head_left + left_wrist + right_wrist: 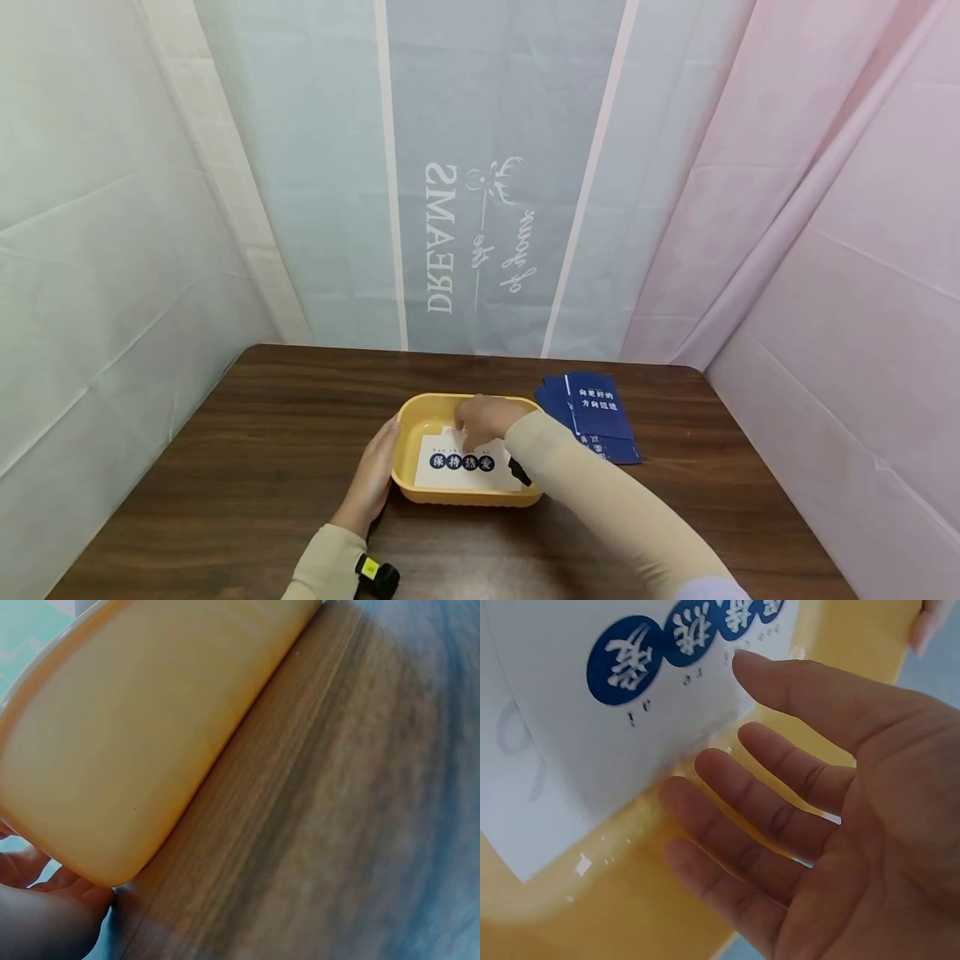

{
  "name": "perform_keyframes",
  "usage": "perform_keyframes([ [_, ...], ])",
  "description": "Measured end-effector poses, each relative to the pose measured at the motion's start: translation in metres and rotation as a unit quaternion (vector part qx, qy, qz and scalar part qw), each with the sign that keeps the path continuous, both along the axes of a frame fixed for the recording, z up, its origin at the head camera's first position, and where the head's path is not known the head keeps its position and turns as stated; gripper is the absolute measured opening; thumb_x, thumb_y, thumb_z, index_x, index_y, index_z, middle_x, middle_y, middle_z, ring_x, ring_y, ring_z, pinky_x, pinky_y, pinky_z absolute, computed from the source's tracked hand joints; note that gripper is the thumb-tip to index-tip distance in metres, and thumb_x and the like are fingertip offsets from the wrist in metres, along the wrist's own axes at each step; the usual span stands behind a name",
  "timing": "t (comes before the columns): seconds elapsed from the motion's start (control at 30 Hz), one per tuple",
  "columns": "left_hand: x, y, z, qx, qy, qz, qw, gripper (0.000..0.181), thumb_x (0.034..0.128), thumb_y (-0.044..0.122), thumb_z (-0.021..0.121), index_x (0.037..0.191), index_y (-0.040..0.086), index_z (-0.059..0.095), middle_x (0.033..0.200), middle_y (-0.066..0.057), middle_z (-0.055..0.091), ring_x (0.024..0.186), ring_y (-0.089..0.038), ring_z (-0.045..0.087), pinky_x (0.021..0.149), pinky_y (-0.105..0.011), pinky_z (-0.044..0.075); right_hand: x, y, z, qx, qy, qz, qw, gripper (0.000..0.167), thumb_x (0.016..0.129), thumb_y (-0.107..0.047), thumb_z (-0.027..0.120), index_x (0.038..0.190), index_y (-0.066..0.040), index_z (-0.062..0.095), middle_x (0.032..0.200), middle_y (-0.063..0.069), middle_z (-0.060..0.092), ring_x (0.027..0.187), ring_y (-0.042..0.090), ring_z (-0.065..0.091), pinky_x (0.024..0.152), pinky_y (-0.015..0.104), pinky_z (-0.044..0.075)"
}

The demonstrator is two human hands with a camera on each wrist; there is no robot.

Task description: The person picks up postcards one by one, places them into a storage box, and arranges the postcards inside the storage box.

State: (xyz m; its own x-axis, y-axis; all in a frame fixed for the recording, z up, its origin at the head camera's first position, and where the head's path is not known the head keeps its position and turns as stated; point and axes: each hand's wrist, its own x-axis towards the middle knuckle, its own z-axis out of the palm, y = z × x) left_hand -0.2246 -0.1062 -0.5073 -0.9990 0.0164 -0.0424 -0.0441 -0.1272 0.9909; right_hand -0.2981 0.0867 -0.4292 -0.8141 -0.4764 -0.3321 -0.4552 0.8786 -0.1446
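We take the step in hand to be handling the card [431, 477] in the tray [468, 499] on the bench [247, 475]; whether lifting or laying it, we cannot tell. Lifting would call for a pinch at its edge. The right hand [486, 418] is over it, thumb and fingers apart; the left hand [372, 477] rests against the tray, fingers extended. We see white stock with blue discs.
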Motion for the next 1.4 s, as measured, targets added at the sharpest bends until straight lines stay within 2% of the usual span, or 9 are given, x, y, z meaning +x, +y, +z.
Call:
perform_keyframes([
  [0.3, -0.001, 0.0, 0.0, 0.002, -0.002, 0.001, 1.0, 0.064, 0.1109, 0.038, 0.032, 0.156, -0.006, 0.02, 0.162, -0.024, 0.019, 0.148, -0.039, 0.019, 0.119, -0.053, 0.018, 0.004, 0.008, 0.032, -0.008, 0.0, -0.013, 0.9999, 0.037, 0.087, -0.028, 0.08, 0.122, -0.019, 0.071, 0.115, -0.002, 0.067, 0.091, 0.015, 0.059, 0.085, 0.039, 0.055],
  [0.47, -0.001, -0.001, -0.001, 0.006, -0.001, 0.005, 1.0, 0.064, 0.1109, 0.038, 0.032, 0.156, -0.006, 0.021, 0.162, -0.024, 0.02, 0.148, -0.038, 0.021, 0.119, -0.053, 0.018, 0.002, 0.017, 0.041, -0.02, 0.021, -0.004, 0.9996, 0.032, 0.09, -0.029, 0.076, 0.12, -0.018, 0.072, 0.112, -0.002, 0.069, 0.093, 0.014, 0.062, 0.085, 0.039, 0.055],
  [0.57, -0.001, -0.001, 0.0, 0.007, -0.005, 0.008, 0.9999, 0.064, 0.1109, 0.038, 0.032, 0.156, -0.006, 0.02, 0.162, -0.024, 0.02, 0.148, -0.039, 0.021, 0.119, -0.053, 0.018, -0.001, 0.023, 0.043, -0.034, 0.034, -0.004, 0.9988, 0.029, 0.092, -0.028, 0.074, 0.119, -0.017, 0.072, 0.105, -0.002, 0.069, 0.089, 0.014, 0.062, 0.083, 0.037, 0.055],
  [0.73, 0.0, -0.001, 0.0, 0.003, -0.009, 0.008, 0.9999, 0.065, 0.1109, 0.038, 0.032, 0.156, -0.007, 0.019, 0.162, -0.025, 0.018, 0.148, -0.039, 0.02, 0.119, -0.053, 0.018, -0.005, 0.033, 0.046, -0.053, 0.047, -0.013, 0.9974, 0.025, 0.092, -0.026, 0.072, 0.115, -0.016, 0.073, 0.106, -0.001, 0.07, 0.092, 0.015, 0.063, 0.084, 0.038, 0.056],
  [0.97, 0.0, 0.0, 0.002, 0.003, -0.008, 0.005, 0.9999, 0.064, 0.1109, 0.038, 0.032, 0.157, -0.005, 0.019, 0.162, -0.025, 0.019, 0.148, -0.039, 0.021, 0.119, -0.053, 0.019, -0.012, 0.052, 0.049, -0.085, 0.052, -0.049, 0.9938, 0.016, 0.094, -0.028, 0.071, 0.106, -0.018, 0.072, 0.101, -0.003, 0.068, 0.091, 0.017, 0.062, 0.086, 0.039, 0.056],
  [1.17, 0.001, 0.001, 0.003, 0.006, 0.002, 0.004, 1.0, 0.061, 0.1113, 0.036, 0.031, 0.156, -0.005, 0.022, 0.161, -0.025, 0.023, 0.146, -0.039, 0.024, 0.118, -0.052, 0.021, -0.023, 0.073, 0.052, -0.092, 0.075, -0.066, 0.9907, 0.016, 0.096, -0.027, 0.068, 0.106, -0.015, 0.072, 0.099, -0.001, 0.068, 0.085, 0.017, 0.062, 0.078, 0.039, 0.056],
  [1.3, 0.0, 0.002, 0.001, 0.006, 0.003, 0.006, 1.0, 0.061, 0.1113, 0.036, 0.032, 0.156, -0.005, 0.024, 0.16, -0.025, 0.025, 0.145, -0.039, 0.026, 0.118, -0.053, 0.023, -0.035, 0.095, 0.046, -0.101, 0.086, -0.085, 0.9875, 0.018, 0.098, -0.026, 0.063, 0.106, -0.013, 0.073, 0.097, 0.0, 0.069, 0.079, 0.017, 0.061, 0.075, 0.039, 0.055],
  [1.4, 0.0, 0.003, 0.001, 0.009, 0.002, 0.007, 0.9999, 0.061, 0.1112, 0.035, 0.032, 0.155, -0.005, 0.024, 0.159, -0.025, 0.026, 0.145, -0.039, 0.027, 0.117, -0.052, 0.024, -0.044, 0.116, 0.04, -0.112, 0.074, -0.109, 0.985, 0.022, 0.098, -0.025, 0.061, 0.108, -0.01, 0.074, 0.1, 0.004, 0.07, 0.08, 0.019, 0.061, 0.076, 0.042, 0.055],
])
